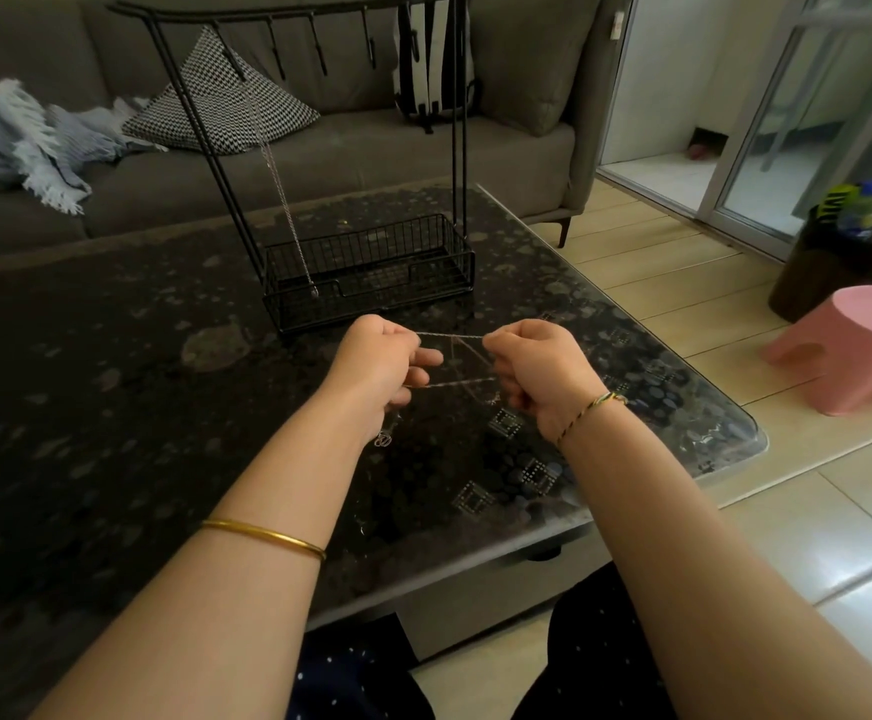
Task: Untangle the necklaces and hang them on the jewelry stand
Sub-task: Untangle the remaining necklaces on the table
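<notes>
Centrally, the left hand (pixel 382 366) and right hand (pixel 538 371) each pinched a thin silver necklace (pixel 449 336), taut between them; above, a second necklace (pixel 279 184) hung from the black wire stand (pixel 397 283) on the glossy table (pixel 112 381)

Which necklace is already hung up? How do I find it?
Find the dark glass table, then the black wire jewelry stand on it. From a hook near its left end, one thin silver chain hangs down to the basket. Unlike the tangled chain between left hand and right hand, nobody holds it.
</notes>
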{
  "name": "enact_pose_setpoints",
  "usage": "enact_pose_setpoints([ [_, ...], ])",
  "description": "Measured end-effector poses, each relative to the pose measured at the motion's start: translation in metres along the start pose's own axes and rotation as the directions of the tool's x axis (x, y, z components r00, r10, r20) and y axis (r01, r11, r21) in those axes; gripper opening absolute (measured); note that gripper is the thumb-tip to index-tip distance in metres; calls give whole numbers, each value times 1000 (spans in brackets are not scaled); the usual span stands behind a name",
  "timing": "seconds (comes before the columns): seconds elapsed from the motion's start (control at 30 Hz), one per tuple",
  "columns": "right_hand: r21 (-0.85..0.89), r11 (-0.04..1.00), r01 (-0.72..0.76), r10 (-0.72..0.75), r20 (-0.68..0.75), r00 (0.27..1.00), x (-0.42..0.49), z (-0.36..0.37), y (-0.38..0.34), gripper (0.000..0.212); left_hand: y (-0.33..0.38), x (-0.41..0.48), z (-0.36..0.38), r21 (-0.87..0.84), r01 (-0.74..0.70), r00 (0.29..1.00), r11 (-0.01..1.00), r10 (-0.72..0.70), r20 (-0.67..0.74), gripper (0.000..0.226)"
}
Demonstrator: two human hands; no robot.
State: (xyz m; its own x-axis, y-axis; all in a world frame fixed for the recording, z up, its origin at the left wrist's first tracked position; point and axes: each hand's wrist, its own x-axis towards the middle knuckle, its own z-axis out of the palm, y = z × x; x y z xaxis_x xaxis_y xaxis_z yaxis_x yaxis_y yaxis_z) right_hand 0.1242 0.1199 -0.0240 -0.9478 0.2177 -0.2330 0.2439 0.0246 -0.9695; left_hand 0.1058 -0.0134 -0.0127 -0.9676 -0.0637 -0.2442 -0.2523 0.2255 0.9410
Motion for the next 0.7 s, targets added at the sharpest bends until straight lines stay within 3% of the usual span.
enact_pose_setpoints([
  [0.27, -118, 993, 30, -28, 21, 999, 1, -1, 2, 12, 3, -3, -1, -15, -5, 1000, 1000, 5, 27, 15],
  [0.7, -13, 995, 101, -99, 118, 988, -1, 2, 0, 13, 2, -1, 2, -145, 100, 990, 984, -84, 112, 33],
])
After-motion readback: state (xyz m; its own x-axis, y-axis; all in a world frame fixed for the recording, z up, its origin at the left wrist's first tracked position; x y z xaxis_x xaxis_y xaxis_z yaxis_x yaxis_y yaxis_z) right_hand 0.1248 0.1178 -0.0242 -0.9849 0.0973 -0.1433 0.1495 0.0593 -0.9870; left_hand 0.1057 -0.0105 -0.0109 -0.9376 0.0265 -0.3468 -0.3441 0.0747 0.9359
